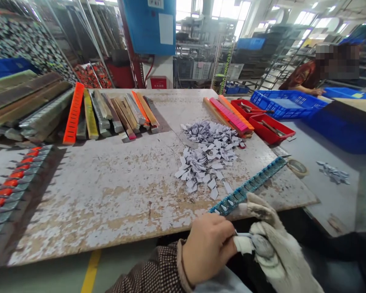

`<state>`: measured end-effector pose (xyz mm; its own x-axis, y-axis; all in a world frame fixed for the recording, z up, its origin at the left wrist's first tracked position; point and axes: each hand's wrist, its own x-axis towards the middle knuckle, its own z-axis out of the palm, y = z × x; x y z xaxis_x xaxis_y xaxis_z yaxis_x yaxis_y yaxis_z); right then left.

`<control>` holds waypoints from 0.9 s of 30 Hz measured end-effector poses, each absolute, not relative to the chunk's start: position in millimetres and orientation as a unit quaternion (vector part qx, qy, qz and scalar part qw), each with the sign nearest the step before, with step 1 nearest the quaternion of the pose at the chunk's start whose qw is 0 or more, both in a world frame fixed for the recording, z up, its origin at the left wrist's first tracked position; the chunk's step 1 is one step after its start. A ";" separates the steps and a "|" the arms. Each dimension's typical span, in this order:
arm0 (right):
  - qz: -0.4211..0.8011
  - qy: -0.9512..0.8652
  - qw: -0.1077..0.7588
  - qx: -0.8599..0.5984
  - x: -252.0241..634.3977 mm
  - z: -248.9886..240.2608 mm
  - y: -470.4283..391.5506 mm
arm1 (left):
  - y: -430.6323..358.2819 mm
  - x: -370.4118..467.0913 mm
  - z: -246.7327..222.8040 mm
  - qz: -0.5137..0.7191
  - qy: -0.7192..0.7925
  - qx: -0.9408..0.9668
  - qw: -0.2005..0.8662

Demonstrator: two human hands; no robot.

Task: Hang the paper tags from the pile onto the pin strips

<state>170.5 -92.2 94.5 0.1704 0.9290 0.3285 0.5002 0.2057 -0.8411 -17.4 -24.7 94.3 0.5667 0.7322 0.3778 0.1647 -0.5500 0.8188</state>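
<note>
Hands [209, 250] [282, 248] hold a white-wrapped piece [244, 244] beside blue strip [252, 184].

From where I watch, this is a factory workshop. I see a worn worktable [125, 191] with flaking paint, piled with long bars [27, 97], and a heap of small pale pieces [204, 150]. Beyond stand metal racks [198, 44] under rows of ceiling lights [314, 5], blue plastic crates [288, 103] and a blue wall cabinet [151, 26]. A yellow line [90, 270] marks the floor, and another person [311, 77] works nearby.
</note>
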 end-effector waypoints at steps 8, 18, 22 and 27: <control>0.233 -0.656 0.442 -0.566 174.5 92.9 -71.8 | -1.0 -19.7 102.0 0.270 0.195 0.867 0.372; -0.134 -0.796 0.200 -0.556 228.1 79.6 -11.9 | 113.3 12.1 80.0 0.072 0.404 0.910 0.058; -0.123 -0.815 0.136 -0.549 222.1 79.5 -3.1 | 115.7 16.0 67.8 0.076 0.396 0.912 0.072; -0.072 -0.828 0.129 -0.542 225.6 72.5 5.2 | 114.6 11.2 71.4 0.089 0.407 0.902 0.110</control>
